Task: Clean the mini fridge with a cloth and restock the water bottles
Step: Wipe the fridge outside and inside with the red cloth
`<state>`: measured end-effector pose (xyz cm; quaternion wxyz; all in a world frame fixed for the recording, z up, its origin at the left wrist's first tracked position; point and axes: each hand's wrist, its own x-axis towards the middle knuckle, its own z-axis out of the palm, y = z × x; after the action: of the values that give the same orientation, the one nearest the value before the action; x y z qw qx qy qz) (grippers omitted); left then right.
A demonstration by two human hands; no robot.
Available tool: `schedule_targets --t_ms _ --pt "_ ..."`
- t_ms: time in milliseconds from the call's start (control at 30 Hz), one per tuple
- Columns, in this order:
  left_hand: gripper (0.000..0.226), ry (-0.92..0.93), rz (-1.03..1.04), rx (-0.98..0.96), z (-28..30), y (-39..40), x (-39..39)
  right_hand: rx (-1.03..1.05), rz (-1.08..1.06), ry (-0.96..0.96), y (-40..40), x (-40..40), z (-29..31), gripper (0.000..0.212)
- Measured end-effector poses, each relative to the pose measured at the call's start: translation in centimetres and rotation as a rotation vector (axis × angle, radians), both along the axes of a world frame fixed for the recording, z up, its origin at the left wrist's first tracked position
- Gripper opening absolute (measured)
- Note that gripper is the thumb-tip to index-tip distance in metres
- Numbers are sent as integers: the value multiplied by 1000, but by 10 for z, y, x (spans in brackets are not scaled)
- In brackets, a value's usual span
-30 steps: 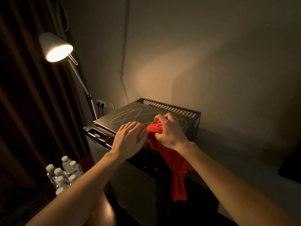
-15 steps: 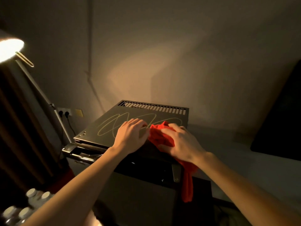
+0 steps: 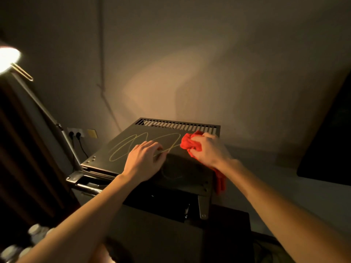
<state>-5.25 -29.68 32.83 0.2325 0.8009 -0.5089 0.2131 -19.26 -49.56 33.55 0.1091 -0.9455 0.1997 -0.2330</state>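
The dark mini fridge point(image 3: 117, 150) stands against the wall, its flat top marked with pale looping smears and slotted vents along the back. My right hand point(image 3: 210, 150) grips a bunched red cloth point(image 3: 188, 142) at the top's back right corner; a tail of the cloth hangs down the right side. My left hand point(image 3: 145, 160) rests on the middle of the top, fingers lightly bent and holding nothing. Several white-capped water bottles point(image 3: 35, 234) stand on the floor at the lower left, blurred.
A lit lamp point(image 3: 7, 57) on a slanted arm leans in from the left, beside a dark curtain. Wall sockets point(image 3: 76, 133) with plugs sit behind the fridge. A pale counter point(image 3: 284, 179) with a dark screen runs to the right.
My right hand has carried the red cloth from the middle of the fridge top to its back right corner. The left hand stays on the top. The view has swung right.
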Motion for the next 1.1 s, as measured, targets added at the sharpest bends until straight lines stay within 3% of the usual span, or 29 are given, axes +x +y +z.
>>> schedule_targets --t_ms 200,400,500,800,933,1100 --pt "34 -38 -55 -13 15 -6 27 -9 181 104 30 -14 10 40" --pt "38 -4 -131 -3 17 -3 54 37 -167 53 -23 32 8 43" --pt "34 -4 -159 30 13 5 58 38 -223 74 -11 45 11 41" --pt "40 22 -144 30 14 10 63 -7 213 139 118 23 14 44" --pt "40 45 -112 14 17 13 59 0 198 159 80 41 18 41" --pt "37 48 -51 -30 17 33 51 5 -42 92 16 73 10 50"
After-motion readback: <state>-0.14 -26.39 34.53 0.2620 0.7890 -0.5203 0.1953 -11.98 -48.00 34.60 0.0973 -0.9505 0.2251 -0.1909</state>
